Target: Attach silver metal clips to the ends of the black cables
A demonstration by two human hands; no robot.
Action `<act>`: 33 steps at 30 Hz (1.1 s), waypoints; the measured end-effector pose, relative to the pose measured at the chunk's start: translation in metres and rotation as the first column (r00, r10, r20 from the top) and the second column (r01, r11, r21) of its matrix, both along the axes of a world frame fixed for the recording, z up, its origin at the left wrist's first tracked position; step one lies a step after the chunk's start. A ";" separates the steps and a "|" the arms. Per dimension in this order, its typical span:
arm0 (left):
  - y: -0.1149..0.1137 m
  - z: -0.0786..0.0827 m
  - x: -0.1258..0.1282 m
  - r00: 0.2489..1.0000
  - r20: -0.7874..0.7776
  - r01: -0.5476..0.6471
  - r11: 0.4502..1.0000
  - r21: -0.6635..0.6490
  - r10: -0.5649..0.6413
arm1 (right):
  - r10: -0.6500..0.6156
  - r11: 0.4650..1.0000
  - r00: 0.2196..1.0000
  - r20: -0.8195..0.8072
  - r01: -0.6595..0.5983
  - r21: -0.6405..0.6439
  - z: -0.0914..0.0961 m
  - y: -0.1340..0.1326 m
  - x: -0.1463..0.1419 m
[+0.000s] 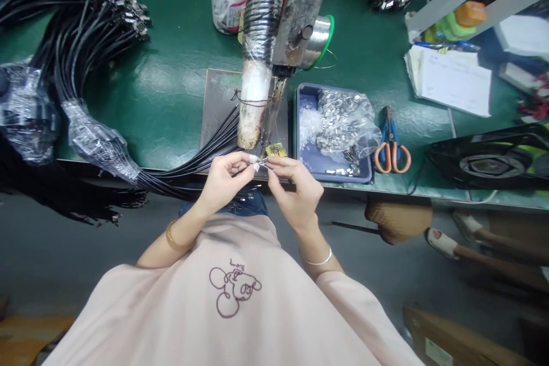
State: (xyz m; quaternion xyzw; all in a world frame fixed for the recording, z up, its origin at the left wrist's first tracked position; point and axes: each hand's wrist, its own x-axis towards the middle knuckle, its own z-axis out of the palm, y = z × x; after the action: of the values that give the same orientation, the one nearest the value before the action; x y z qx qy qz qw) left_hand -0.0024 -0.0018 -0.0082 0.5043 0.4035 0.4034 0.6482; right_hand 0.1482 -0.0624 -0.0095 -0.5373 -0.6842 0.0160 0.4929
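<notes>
Curving from the left, black cables (pixel 189 162) reach just beyond the left hand (pixel 223 176). A small metal piece (pixel 263 160) sits between its pinched fingertips and those of the right hand (pixel 297 186), apparently gripped by both, long axis roughly left to right.

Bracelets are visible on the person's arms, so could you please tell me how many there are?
2: a tan bracelet around the arm of the left hand, and a thin silver bracelet around the arm of the right hand.
</notes>
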 end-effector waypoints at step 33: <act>0.002 0.016 0.000 0.991 -0.134 -0.018 0.996 0.092 0.030 | -0.027 0.999 1.000 0.013 0.027 -0.030 0.011 0.004 -0.004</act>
State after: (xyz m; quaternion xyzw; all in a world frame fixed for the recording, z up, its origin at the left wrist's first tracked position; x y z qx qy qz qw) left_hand -0.0019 -0.0002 0.0078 0.5546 0.4335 0.3940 0.5910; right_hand 0.1443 -0.0589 0.0011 -0.5539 -0.6795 0.0162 0.4809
